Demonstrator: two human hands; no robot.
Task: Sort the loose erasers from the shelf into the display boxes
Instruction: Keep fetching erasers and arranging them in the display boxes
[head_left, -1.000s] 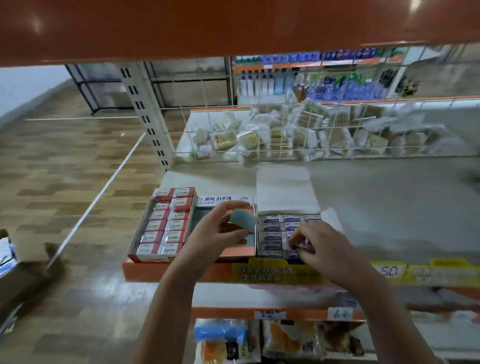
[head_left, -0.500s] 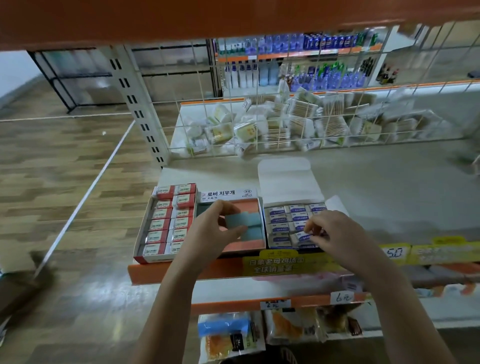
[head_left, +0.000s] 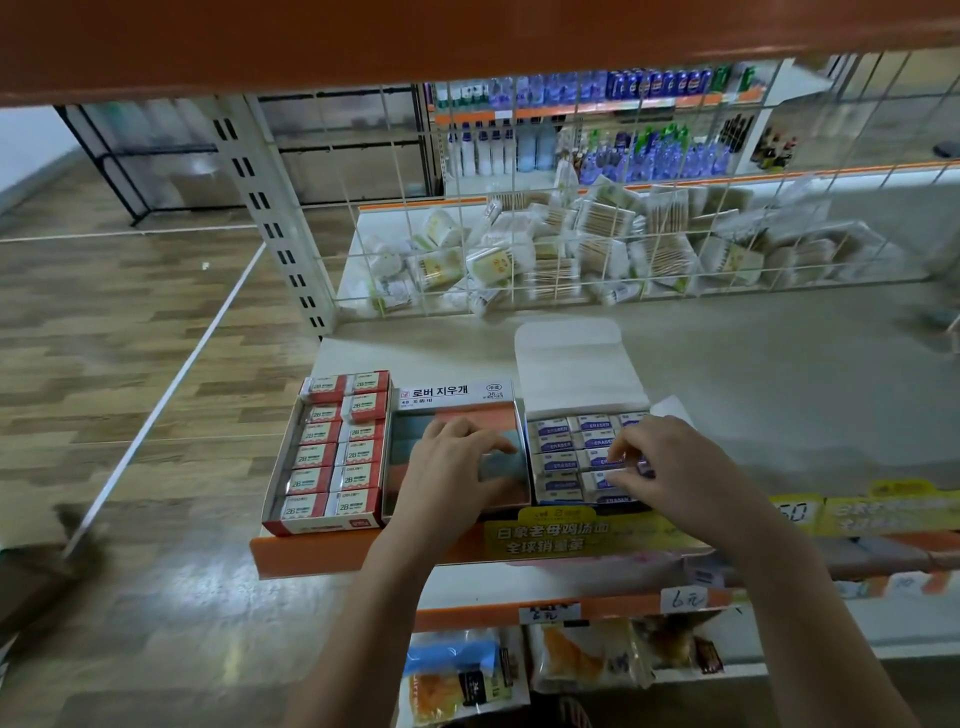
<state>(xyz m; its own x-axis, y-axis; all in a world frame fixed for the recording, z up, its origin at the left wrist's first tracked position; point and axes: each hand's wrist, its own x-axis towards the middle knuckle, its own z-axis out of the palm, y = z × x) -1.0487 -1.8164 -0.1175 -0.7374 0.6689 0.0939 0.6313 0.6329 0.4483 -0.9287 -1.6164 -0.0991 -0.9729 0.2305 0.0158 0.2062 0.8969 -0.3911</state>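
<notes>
- Lowered since the earlier frame, the left hand (head_left: 457, 475) now sits inside the middle open cardboard display box (head_left: 506, 410), where a second ago it held the teal block eraser (head_left: 501, 462) above the box.
- Head view, left side: thumb and fingers are curled over that teal eraser, setting it flat on the teal and salmon ones already in the box.
- Head view, right side: the right hand (head_left: 675, 467) pinches a white paper-sleeved eraser with blue print (head_left: 602, 460) in the right-hand white display box (head_left: 576, 364), fingertips together on it.
- Head view, far left: a red-edged box of red-and-white 2B erasers (head_left: 337, 447) looks full, untouched.
- All three boxes stand at the front edge of the grey shop shelf (head_left: 753, 384).
- Risk, as I judge it: both hands pressing down near the orange shelf lip could tip or slide a box forward; a tilted eraser could jam its row.
</notes>
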